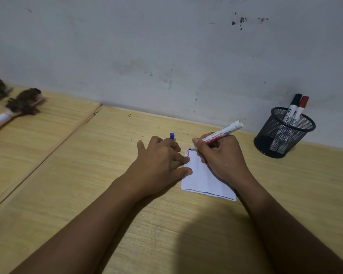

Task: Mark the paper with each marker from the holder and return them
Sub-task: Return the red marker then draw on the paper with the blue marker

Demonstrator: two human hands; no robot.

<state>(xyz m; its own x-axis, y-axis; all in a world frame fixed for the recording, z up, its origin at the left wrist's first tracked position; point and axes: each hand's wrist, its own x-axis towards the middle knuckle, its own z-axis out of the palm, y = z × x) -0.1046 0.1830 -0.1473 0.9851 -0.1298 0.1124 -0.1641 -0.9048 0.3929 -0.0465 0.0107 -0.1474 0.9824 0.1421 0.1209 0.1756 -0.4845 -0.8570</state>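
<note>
A small white paper (203,177) lies on the wooden table (87,175). It bears short red and blue strokes at its top left corner. My right hand (222,157) grips an uncapped white marker (223,133), its dark tip touching the paper beside those strokes. My left hand (160,161) presses on the paper's left edge and holds a blue cap (172,136) that sticks out behind the fingers. A black mesh holder (283,133) stands at the right near the wall, with a black-capped marker (292,107) and a red-capped marker (301,109) upright in it.
Two brush-like items with dark bristles (24,102) lie at the far left on a neighbouring table panel. A grey, stained wall (166,56) runs right behind the table. A seam (67,139) runs between the two wooden panels.
</note>
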